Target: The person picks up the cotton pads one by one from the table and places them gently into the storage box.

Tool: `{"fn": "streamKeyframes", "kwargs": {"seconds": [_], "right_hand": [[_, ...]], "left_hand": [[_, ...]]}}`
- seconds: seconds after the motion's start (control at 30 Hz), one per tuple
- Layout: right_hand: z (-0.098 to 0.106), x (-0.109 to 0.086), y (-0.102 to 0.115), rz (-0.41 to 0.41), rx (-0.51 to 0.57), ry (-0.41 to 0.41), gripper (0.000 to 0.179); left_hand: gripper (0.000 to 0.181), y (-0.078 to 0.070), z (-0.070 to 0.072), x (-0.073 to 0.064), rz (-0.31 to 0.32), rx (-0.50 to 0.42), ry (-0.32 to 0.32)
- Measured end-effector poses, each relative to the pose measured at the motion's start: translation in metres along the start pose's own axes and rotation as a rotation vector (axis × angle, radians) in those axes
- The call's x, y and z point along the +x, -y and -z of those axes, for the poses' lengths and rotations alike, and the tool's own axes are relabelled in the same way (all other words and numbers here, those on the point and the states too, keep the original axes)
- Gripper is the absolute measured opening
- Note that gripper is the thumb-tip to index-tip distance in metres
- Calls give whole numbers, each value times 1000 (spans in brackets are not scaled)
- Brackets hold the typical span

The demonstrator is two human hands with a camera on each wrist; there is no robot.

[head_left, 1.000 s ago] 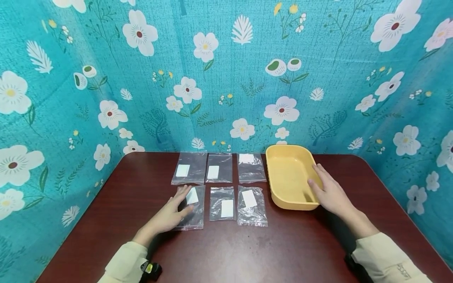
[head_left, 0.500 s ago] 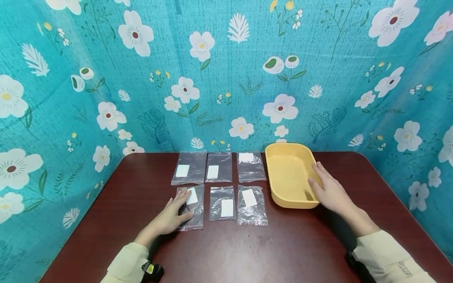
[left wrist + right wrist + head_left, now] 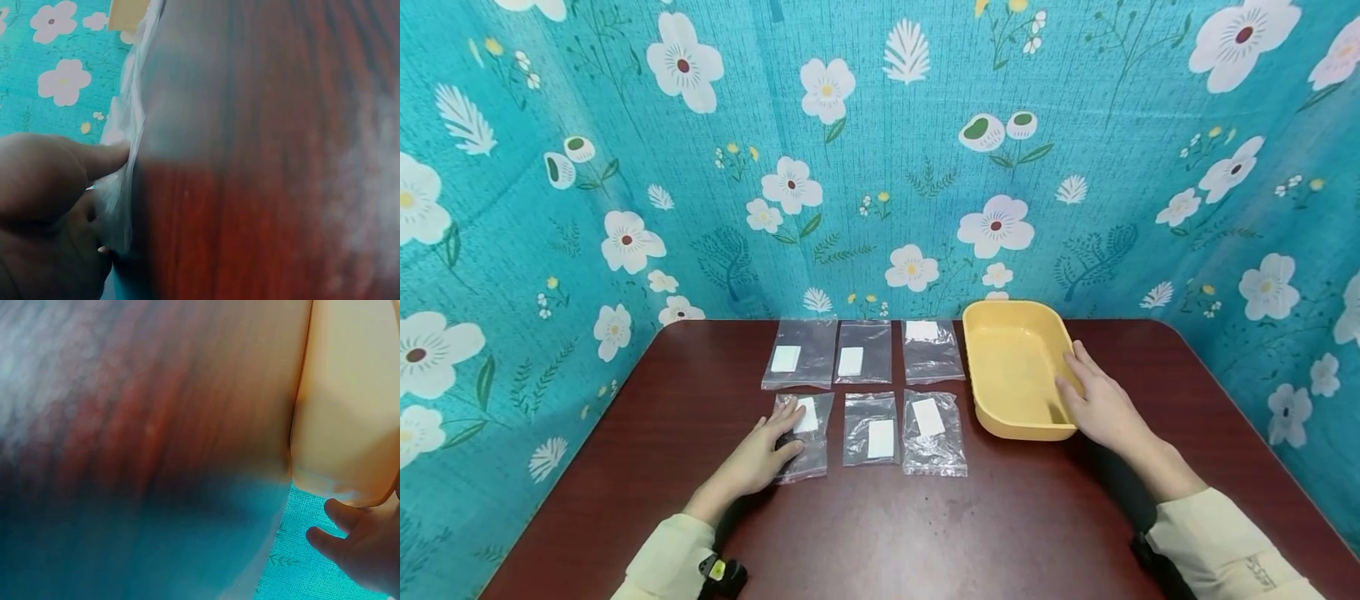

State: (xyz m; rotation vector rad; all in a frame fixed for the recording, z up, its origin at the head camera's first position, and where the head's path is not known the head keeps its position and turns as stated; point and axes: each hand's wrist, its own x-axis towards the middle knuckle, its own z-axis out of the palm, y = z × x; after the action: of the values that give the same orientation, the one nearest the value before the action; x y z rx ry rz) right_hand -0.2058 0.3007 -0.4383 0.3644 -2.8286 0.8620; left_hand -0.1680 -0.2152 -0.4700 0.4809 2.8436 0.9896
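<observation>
- A person's left grip (image 3: 752, 458), fingers spreading wide, is resting on the left side of the front-left bag (image 3: 816, 450); its thumb is touching the plastic, and a white card (image 3: 807, 416) is showing inside.
- The right grip (image 3: 1105, 408), also wide, is touching the yellow tray (image 3: 1026, 432) at its right rim, the thumb reaching over the edge.
- The front-middle bag (image 3: 859, 417) is lying across a narrow strip from the front-left one, its right edge running just beside the front-right bag (image 3: 951, 446).
- Three back bags (image 3: 814, 367) are lining the counter's far edge, the rightmost sitting just beside the tray's left edge.
- The dark red counter (image 3: 940, 542) is stretching broadly on the near side of the front bags and tray, with more room opening outside each grip.
- A flowered cloth (image 3: 865, 125) is hanging behind the far edge and along both sides.
</observation>
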Motion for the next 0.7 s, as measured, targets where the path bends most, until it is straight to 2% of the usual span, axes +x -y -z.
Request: {"fn": "streamKeyframes", "kwargs": {"seconds": [0.1,0.2,0.4,0.7], "right_hand": [[1,0,1,-12,2,14,60],[1,0,1,-23,3,28,61],[1,-1,0,-28,-4,29,61],[1,0,0,-42,-10,41,61]], "left_hand": [[49,0,0,2,-6,7,-65],[43,1,1,2,-10,-1,-103],[38,2,3,3,-21,-31,-103],[38,0,4,2,11,-101,-127]]}}
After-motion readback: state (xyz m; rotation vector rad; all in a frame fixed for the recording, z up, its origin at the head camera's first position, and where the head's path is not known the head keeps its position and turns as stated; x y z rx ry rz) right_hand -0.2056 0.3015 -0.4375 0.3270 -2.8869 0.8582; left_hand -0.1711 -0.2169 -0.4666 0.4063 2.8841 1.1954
